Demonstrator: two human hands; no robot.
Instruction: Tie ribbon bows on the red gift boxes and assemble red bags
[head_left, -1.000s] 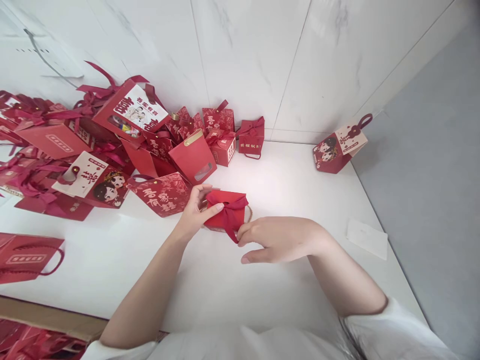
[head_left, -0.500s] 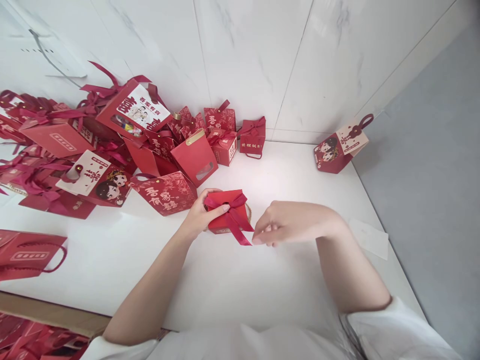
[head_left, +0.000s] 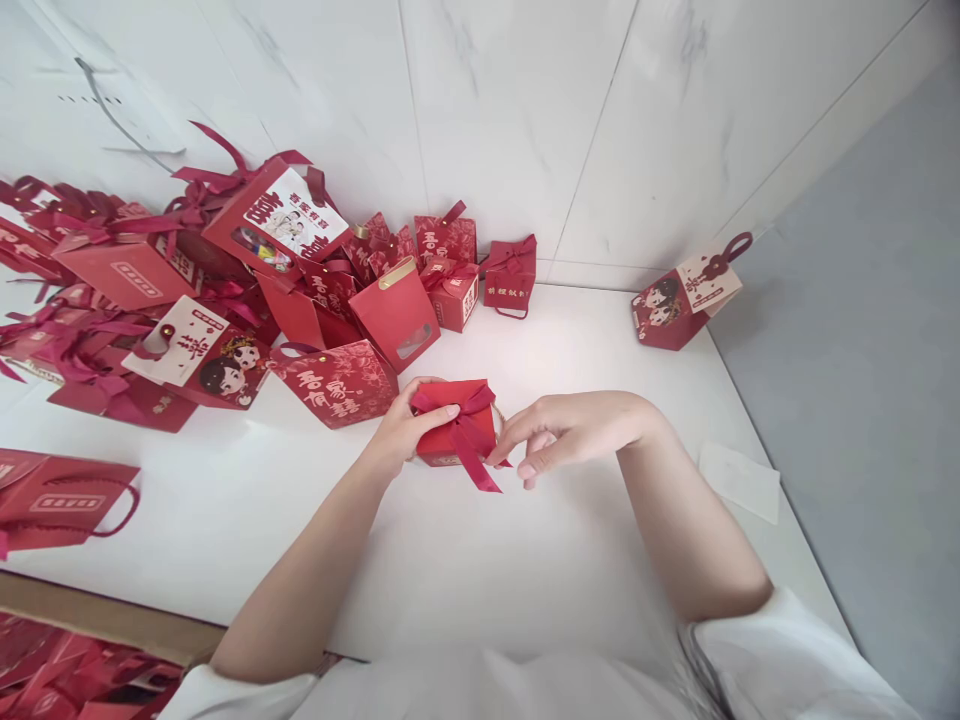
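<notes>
A small red gift box (head_left: 444,440) with a dark red ribbon bow (head_left: 471,412) on top rests on the white table in front of me. My left hand (head_left: 409,420) grips its left side, thumb pressed on the top by the bow and fingers behind. The ribbon's tails hang over the near right side. At that side is my right hand (head_left: 551,437), fingers bent and apart, thumb away from the index finger. Its index fingertip meets a ribbon tail at the box's lower right edge. A gold cord shows partly behind the box.
Many red gift boxes (head_left: 274,225) are heaped at the left and back. A box with cartoon figures (head_left: 667,305) stands at the back right. A white paper (head_left: 741,483) lies near the right edge. Lower left is a carton (head_left: 112,612) of red packaging.
My right hand has loosened from a pinch beside the ribbon tail; its index finger now reaches to the box's right side. My left hand keeps its grip. The view has shifted slightly.
</notes>
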